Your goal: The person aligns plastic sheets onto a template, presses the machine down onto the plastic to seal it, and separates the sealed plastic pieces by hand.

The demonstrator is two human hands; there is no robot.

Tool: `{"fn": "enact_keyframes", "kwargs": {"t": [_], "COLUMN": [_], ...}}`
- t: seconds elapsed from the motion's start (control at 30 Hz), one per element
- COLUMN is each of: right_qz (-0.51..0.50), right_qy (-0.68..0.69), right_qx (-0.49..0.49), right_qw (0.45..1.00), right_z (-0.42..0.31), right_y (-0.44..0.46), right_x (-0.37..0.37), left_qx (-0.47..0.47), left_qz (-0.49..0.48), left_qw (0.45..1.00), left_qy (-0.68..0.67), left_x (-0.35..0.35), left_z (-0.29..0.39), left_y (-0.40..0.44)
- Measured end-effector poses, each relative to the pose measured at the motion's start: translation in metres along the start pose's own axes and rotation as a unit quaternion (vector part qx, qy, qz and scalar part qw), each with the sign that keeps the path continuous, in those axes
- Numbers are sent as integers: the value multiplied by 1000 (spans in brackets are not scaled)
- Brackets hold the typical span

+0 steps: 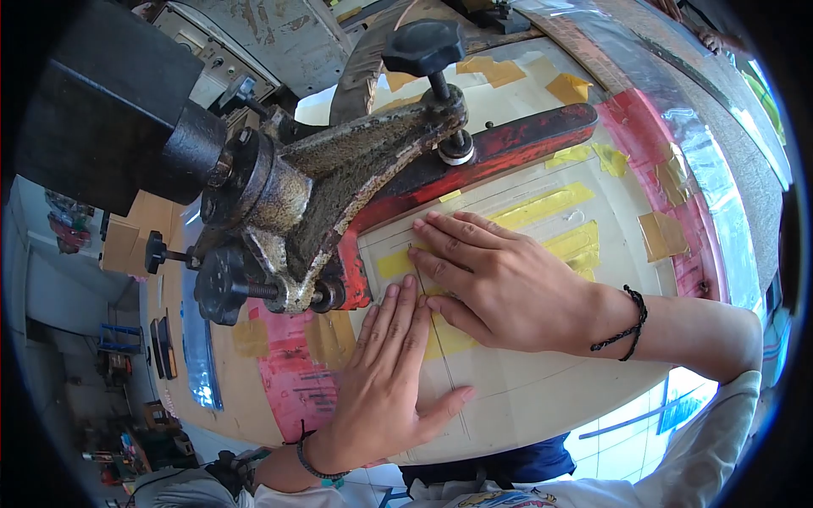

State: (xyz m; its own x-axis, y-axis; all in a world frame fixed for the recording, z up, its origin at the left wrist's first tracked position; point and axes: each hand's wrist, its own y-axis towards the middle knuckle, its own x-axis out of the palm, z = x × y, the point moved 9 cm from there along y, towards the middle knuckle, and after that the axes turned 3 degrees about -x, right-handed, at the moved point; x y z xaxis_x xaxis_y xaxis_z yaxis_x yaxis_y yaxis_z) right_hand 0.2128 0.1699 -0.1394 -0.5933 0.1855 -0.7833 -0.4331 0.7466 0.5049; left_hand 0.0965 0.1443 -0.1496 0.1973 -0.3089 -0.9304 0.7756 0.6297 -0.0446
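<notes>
Pressing flat on a pale, line-marked sheet [542, 389] at the centre of the view, spreading toward four o'clock. Laying the left hand [381, 377] on it toward six o'clock and the right hand [525, 284] toward three, palms down, fingers extended, grip released in both, with right thumb just beside left fingertips. Wearing a dark cord bracelet [627, 326] at the right wrist and another at the left. Showing yellow strips [542, 207] on the sheet's area toward two o'clock; unable to tell whether on top or underneath. Edged from the centre toward one o'clock by a red bar [529, 135], below a worn metal bracket [364, 161] at eleven, fitted with a black knob [423, 46] at twelve and another at nine. Farther out, marked with pink patches [296, 364] at eight and two o'clock, beside a tan bench [241, 398] toward eight, with white floor tiles [622, 440] at four.
</notes>
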Motion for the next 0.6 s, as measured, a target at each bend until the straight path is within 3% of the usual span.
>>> {"fn": "enact_keyframes", "kwargs": {"t": [0.6], "right_qz": [-1], "right_qy": [9], "right_qx": [6], "right_qw": [1000], "right_z": [2], "right_y": [-1], "right_x": [1], "left_qx": [-3], "left_qz": [0], "left_qw": [1000], "left_qy": [-1], "left_x": [1], "left_z": [-1], "left_y": [1]}}
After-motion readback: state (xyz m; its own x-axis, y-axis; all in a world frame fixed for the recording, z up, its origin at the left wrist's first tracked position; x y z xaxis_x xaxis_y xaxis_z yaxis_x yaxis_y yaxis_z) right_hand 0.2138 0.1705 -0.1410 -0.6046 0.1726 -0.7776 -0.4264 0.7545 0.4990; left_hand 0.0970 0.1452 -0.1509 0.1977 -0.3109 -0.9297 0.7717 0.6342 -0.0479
